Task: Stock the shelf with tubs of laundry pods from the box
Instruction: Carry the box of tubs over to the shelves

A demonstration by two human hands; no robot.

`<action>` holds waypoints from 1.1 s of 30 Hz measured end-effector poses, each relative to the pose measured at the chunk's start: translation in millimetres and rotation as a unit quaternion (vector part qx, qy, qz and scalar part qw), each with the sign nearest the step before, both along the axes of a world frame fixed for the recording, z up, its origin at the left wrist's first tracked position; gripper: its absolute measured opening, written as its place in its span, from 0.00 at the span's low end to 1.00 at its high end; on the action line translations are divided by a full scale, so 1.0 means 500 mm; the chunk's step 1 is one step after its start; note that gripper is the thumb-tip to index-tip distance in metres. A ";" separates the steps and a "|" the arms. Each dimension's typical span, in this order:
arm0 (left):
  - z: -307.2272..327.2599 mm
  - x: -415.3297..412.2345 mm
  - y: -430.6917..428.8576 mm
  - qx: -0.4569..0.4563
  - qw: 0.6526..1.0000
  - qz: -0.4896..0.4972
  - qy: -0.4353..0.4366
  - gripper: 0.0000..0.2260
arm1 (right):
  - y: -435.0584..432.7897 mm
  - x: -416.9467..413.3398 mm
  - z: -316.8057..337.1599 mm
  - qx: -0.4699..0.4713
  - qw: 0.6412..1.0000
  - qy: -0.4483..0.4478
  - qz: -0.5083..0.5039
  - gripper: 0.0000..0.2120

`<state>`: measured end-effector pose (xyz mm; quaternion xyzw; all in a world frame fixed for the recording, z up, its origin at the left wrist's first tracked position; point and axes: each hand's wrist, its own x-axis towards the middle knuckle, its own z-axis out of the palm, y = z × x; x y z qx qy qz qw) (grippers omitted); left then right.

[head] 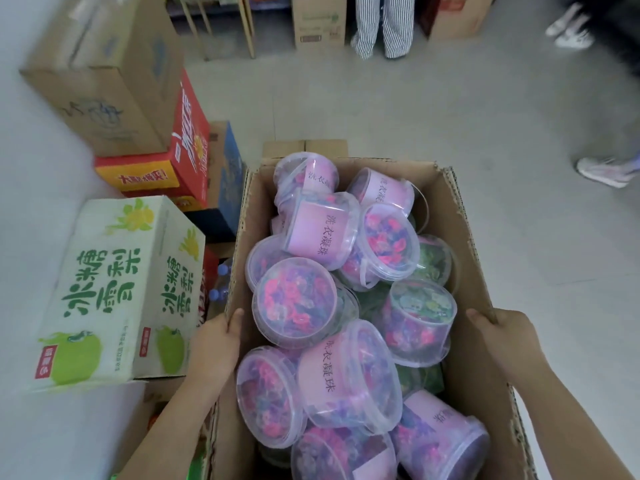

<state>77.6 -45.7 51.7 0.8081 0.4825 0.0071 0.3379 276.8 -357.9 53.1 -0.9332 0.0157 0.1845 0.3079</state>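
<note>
Far left, about 9 o'clock, there's a white carton with green fruit print (114, 289). Above it, around 10 to 11 o'clock, a plain brown carton (104, 74) sits on a red carton (187, 147), with a blue box (227, 178) just beside that. A couple of blue bottle caps (221, 271) poke out between the white carton and the big box.

The left hand (216, 341), roughly 7 o'clock, grips the left wall of the open cardboard box (464, 244), thumb hooked over the rim to the inside. The rest of the fingers are behind the cardboard, so can't say how they lie.

The box fills the middle down to 6 o'clock and it's piled with tubs of laundry pods (294, 299), all inside it and jumbled: some on their sides, some lid-up, touching each other. They're clear plastic, mostly pink and purple pods with pink labels. A few green-pod tubs (433, 258) sit along the box's right side.

The right hand (502, 337), about 4 o'clock, holds the right wall the same way, thumb over the edge.

Up at 12 to 1 o'clock, someone's striped trousers (381, 26) beside another brown carton (318, 22). At about 2 o'clock, a light sneaker (602, 171) on the floor.
</note>
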 end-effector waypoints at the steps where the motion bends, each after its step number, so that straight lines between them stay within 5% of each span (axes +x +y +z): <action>1: 0.018 0.017 -0.019 0.003 1.000 0.001 -0.004 0.18 | -0.019 0.017 0.017 0.004 1.000 -0.007 0.002 0.21; 18: 0.201 0.363 -0.398 0.014 0.992 0.068 -0.102 0.15 | -0.354 0.418 0.194 0.061 0.996 -0.060 0.033 0.18; 33: 0.163 0.765 -0.253 0.012 0.994 0.073 -0.085 0.23 | -0.212 0.819 0.175 0.056 0.997 -0.039 0.023 0.20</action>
